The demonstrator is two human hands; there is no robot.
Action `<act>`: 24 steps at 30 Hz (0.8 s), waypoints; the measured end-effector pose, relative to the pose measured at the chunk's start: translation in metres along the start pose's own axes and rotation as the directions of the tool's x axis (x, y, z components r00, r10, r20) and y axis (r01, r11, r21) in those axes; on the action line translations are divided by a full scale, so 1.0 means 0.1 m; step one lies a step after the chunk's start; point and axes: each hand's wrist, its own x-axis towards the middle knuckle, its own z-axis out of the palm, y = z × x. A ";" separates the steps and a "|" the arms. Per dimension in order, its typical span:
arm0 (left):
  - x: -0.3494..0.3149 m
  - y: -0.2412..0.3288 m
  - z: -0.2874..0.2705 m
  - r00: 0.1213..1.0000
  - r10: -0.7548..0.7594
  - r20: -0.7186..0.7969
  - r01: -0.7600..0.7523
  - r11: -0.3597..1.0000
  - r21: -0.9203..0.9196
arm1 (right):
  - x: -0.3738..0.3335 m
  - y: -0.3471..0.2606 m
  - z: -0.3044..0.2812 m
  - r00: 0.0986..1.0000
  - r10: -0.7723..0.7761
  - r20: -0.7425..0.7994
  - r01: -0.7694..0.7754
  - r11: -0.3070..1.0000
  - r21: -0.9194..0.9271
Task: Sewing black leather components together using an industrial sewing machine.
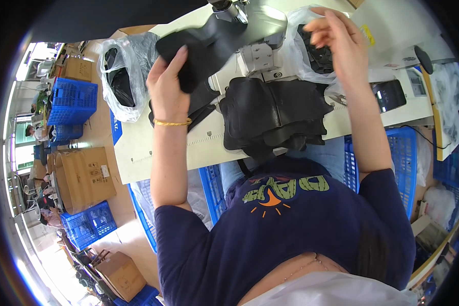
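My left hand (169, 86) pinches a black, leather-like cut piece (201, 51) between thumb and fingers. The piece reaches up to the foot of a white sewing machine (264, 57), its far end blurred. My right hand (341, 41) is raised to the right of the machine, fingers bent and apart, with nothing visible in it. Beneath it a clear plastic bag (294, 48) holds black pieces (319, 57). A stack of black leather-like pieces (275, 112) lies in front of me at the table's near edge. More black pieces (201, 99) lie under my left wrist.
The white table (143, 148) carries a phone (390, 96) at the right. Another plastic bag (130, 66) with black contents stands at the left edge. Blue crates (211, 188) flank my lap. Cardboard boxes (86, 178) and more blue crates (72, 101) stand on the floor at left.
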 end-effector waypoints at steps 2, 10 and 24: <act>-0.05 -0.03 -0.46 0.996 -0.019 -0.085 0.030 0.990 0.134 | 0.14 0.24 -0.38 1.000 -0.008 0.001 0.008 0.964 -0.265; -0.57 -0.27 -0.59 0.728 0.600 0.332 -0.285 -0.176 0.942 | 0.00 0.54 -0.53 0.966 0.095 0.239 0.168 0.468 -0.868; -0.72 -0.70 0.10 0.791 0.470 0.391 -0.489 0.104 0.866 | 0.02 0.61 -0.52 0.980 -0.012 0.201 0.179 0.505 -0.844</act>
